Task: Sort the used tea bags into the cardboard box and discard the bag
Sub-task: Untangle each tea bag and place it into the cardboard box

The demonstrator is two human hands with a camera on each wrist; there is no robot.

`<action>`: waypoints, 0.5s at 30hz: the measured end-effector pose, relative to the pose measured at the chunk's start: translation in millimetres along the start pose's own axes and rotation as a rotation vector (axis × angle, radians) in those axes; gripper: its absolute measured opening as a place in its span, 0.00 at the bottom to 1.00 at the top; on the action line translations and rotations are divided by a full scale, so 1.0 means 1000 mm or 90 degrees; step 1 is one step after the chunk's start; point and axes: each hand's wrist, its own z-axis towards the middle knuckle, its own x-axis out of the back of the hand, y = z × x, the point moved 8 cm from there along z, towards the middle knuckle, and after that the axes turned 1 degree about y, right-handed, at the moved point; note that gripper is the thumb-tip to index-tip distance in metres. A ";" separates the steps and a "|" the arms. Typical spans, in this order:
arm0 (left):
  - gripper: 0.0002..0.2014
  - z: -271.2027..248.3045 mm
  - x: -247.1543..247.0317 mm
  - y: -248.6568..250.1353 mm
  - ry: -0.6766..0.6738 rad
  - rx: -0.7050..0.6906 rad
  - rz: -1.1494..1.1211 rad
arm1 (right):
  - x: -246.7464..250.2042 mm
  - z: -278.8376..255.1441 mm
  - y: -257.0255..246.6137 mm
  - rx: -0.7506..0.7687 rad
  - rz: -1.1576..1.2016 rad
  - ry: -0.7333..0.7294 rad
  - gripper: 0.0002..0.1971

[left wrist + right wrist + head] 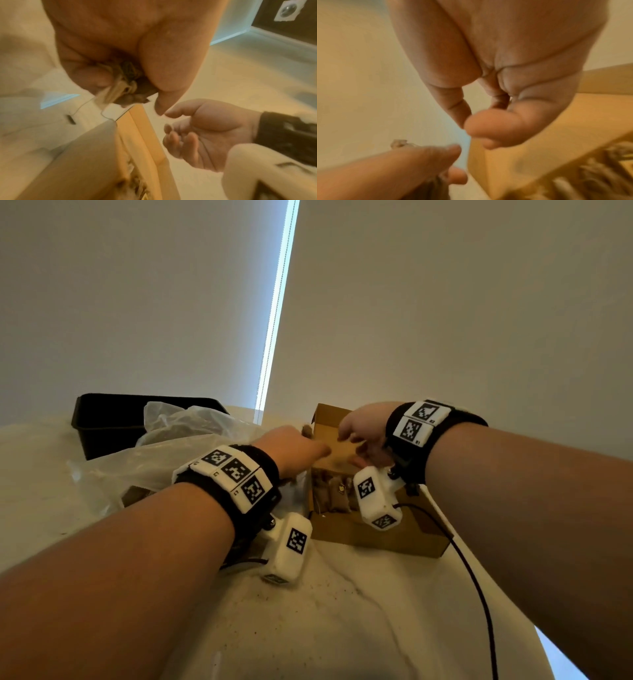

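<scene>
My left hand (310, 441) grips a clump of brown used tea bags (132, 86) at the far left rim of the cardboard box (380, 537). A thin string with a small tag (71, 119) dangles from the clump. My right hand (352, 448) hovers over the box's far end, close to the left hand. Its fingers (173, 136) are loosely curled and hold nothing. More tea bags (330, 491) lie inside the box. The crumpled clear plastic bag (178, 440) lies left of the box, under my left forearm.
A black bin (109, 419) stands at the back left, behind the plastic bag. A black cable (476, 580) runs from my right wrist across the pale tabletop (325, 628), which is sprinkled with tea crumbs. A wall is close behind.
</scene>
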 end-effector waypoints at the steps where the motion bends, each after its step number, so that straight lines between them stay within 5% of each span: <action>1: 0.19 0.004 0.002 0.000 0.007 -0.014 -0.095 | 0.002 -0.002 0.000 -0.016 0.109 -0.010 0.13; 5: 0.27 0.007 -0.004 0.003 -0.064 0.020 -0.556 | 0.005 -0.020 -0.009 0.045 0.478 -0.064 0.13; 8: 0.35 0.006 -0.022 0.010 -0.173 0.048 -0.758 | -0.005 -0.028 0.007 0.066 0.675 -0.090 0.11; 12: 0.50 0.001 -0.036 0.016 -0.241 0.063 -0.800 | -0.023 -0.033 0.029 0.111 0.828 -0.111 0.06; 15: 0.50 0.002 -0.042 0.012 -0.246 0.091 -0.816 | -0.017 -0.034 0.044 0.191 0.759 -0.039 0.06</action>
